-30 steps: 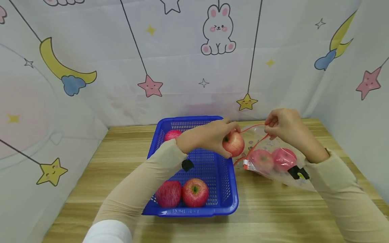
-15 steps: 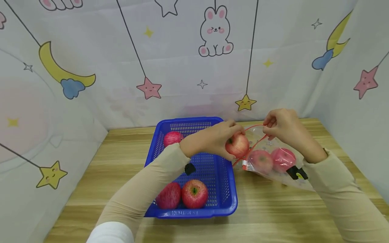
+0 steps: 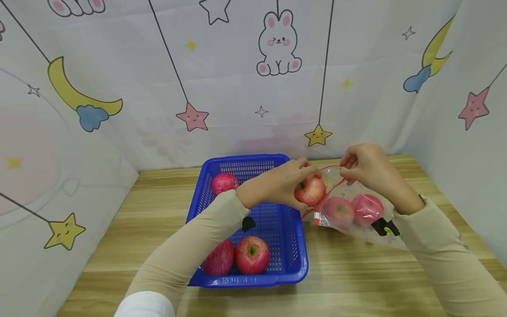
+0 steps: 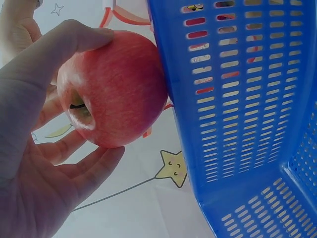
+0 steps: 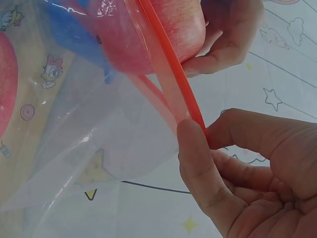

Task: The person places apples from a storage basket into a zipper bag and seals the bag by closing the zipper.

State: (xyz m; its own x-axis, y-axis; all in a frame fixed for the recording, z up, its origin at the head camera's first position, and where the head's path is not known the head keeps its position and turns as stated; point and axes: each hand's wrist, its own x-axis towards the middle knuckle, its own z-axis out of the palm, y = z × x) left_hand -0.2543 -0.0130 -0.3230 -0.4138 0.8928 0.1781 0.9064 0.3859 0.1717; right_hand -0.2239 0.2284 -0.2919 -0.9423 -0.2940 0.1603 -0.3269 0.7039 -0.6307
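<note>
The apple has shifted right, which brings it to the open bag; the left hand grips it, the right hand pinches the bag's rim.

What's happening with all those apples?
A person's left hand is holding an apple at the opening of a clear bag, while their right hand pinches the bag's red edge. Two apples are inside the bag. Three more apples show in the blue basket beside it, on the wooden table.
</note>
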